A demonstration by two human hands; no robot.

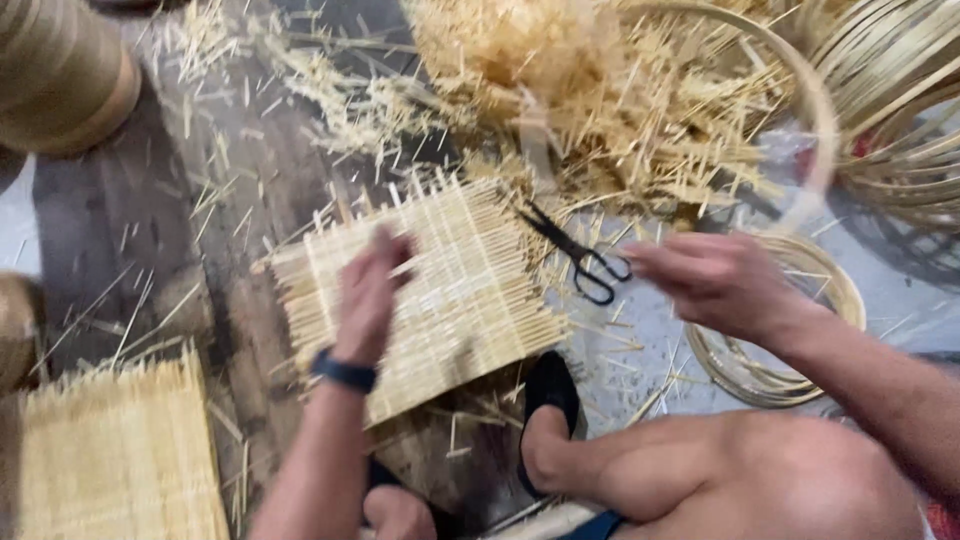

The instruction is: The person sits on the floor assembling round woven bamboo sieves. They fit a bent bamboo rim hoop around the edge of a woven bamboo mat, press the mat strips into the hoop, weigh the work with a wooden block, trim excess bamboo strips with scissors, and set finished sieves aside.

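- Head view: the left hand [368, 295] lies on a woven bamboo mat [440, 290] in the middle of the floor [110, 230], fingers bent down against the weave and pressing rather than gripping; a dark band circles that wrist.
- The right hand [715, 280] hovers to the right of the mat, off it, fingers loosely spread and holding nothing; it is blurred.
- Black scissors [578, 255] lie on the floor between the mat's far right corner and the right hand, just left of its fingertips.
- A foot in a black sandal [548, 395] rests at the mat's near edge.
- A second mat [115, 460] lies near left, well apart from the first.
- A heap of bamboo offcuts [590, 90] sits far, beyond the mat.
- Coiled bamboo hoops [775, 330] lie right, under the right wrist; more strips are stacked far right.
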